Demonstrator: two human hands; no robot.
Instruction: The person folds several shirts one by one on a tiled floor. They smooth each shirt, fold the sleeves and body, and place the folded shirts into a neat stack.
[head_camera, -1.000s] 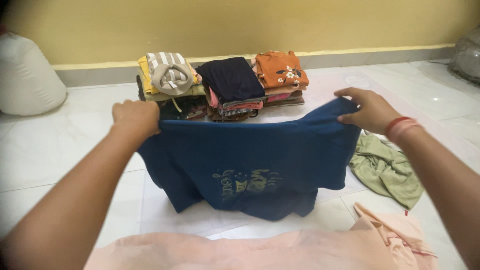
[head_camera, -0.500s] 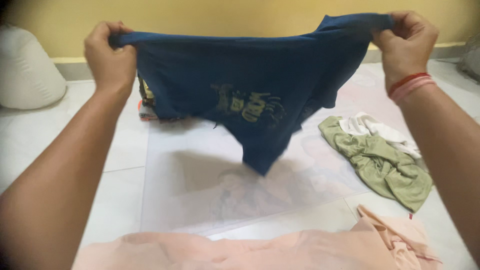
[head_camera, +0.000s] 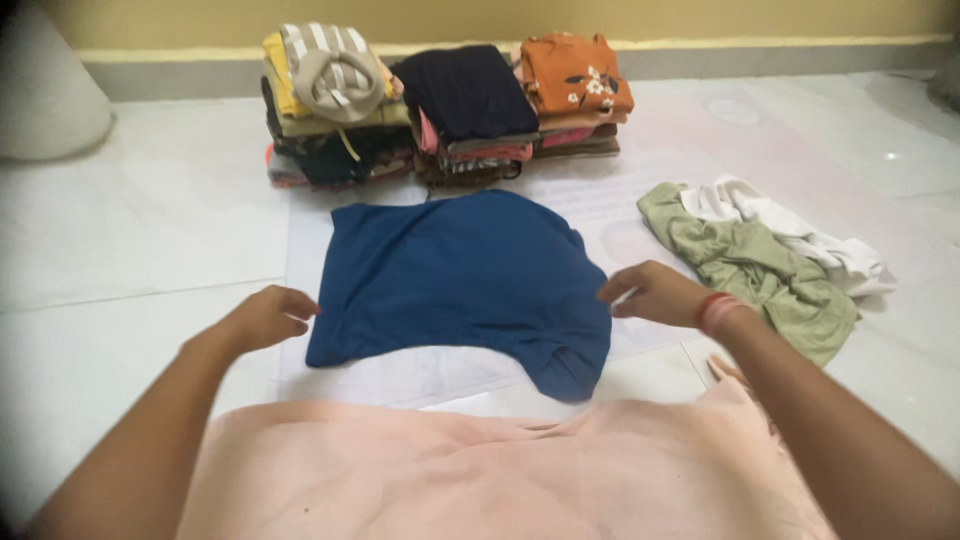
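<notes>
Head view shows a blue shirt (head_camera: 455, 280) lying flat at frame centre, soft, light and likely to bunch, best taken by its side edges, where the left hand (head_camera: 265, 318) and right hand (head_camera: 655, 293) rest loosely curled, gripping nothing.

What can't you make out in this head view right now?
- Blue shirt: its underside is hidden against the floor.
- Left hand and right hand: whether the fingertips pinch the shirt edges is blurred.
- Folded stacks: lower garments covered by upper ones.
- White sack: cut off by the left edge.
</notes>
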